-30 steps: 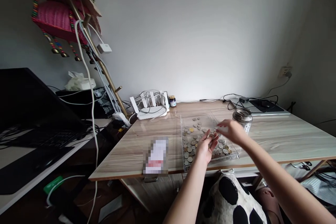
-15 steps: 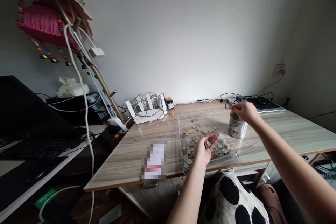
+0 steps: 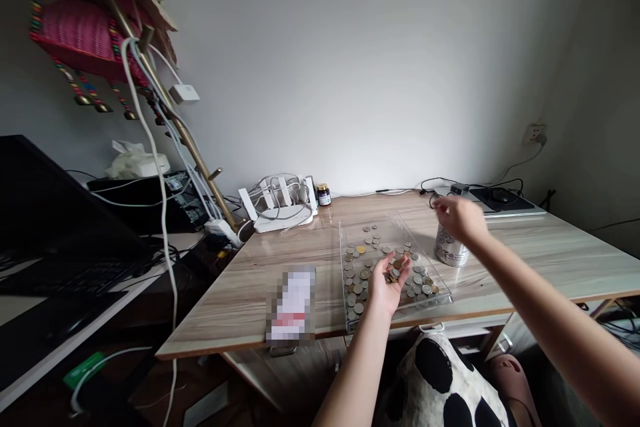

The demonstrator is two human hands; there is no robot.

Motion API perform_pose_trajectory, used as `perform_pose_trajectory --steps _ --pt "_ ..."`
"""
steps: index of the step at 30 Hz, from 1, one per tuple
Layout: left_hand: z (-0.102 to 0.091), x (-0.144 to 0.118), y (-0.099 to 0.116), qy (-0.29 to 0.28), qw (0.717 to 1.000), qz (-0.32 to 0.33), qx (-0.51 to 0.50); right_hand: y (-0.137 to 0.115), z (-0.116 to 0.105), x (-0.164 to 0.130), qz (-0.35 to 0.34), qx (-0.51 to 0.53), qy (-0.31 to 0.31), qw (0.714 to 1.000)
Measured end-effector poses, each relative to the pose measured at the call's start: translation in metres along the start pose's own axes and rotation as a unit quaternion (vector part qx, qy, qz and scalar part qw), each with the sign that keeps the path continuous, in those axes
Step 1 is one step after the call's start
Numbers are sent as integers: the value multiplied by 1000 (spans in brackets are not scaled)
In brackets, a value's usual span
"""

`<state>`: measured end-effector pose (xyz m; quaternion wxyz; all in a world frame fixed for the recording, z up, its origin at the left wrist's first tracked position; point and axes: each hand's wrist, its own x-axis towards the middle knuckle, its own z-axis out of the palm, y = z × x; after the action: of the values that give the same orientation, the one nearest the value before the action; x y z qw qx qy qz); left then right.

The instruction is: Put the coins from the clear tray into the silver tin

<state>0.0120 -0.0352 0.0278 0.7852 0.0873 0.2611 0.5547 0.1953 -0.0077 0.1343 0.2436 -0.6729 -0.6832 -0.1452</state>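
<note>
My left hand (image 3: 391,285) is cupped palm up, fingers curled around several coins (image 3: 395,273). It hovers over a clear plastic tray (image 3: 395,223) where many silver and a few gold-coloured coins lie spread out. To the right stands a round, patterned tin (image 3: 453,251), upright on the desk. My right hand (image 3: 461,217) is just above its top, hiding the opening. The right fingers are bent and closed together; whatever they hold is too small or hidden to make out.
A white router (image 3: 285,217) with tangled cables and a small dark jar (image 3: 324,195) stand at the back. A blurred-out flat item (image 3: 293,303) lies left of the tray. Behind the tin are a black mouse (image 3: 500,195) and cables. A laptop (image 3: 60,227) is far left.
My right hand has lifted slightly and shifted a little left above the tin. My left hand stays over the tray with its coins, its fingers slightly shifted.
</note>
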Motion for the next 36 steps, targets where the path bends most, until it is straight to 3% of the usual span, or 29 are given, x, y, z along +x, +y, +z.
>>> perform_pose_trajectory --steps 4,7,10,13,16,18,20,22,25,36 --pt "0 4 -1 16 1000 2 -24 -47 36 -40 -171 104 -155 967" --pt "-1 6 -1 3 999 16 -35 -62 58 -55 -197 102 -198 955" --pt "-2 6 -1 -8 999 5 -34 -61 61 -55 -180 116 -204 955" --pt "-4 4 -1 -22 999 -15 -25 -41 45 -39 -145 162 -156 964" --pt "-4 1 -1 -30 999 -21 -13 -2 19 -8 -36 154 -38 987" --pt "-3 1 0 -27 999 -19 -1 29 6 13 62 81 12 995" --pt "-2 0 1 -22 1000 -20 8 56 0 28 114 18 -9 993" --pt "0 -1 2 -17 1000 -20 11 72 0 33 119 -4 -59 991" --pt "0 -1 2 -18 1000 -19 15 75 6 29 106 1 -91 990" --pt "-1 -1 1 -15 1000 -16 16 59 9 27 113 -56 -57 990"
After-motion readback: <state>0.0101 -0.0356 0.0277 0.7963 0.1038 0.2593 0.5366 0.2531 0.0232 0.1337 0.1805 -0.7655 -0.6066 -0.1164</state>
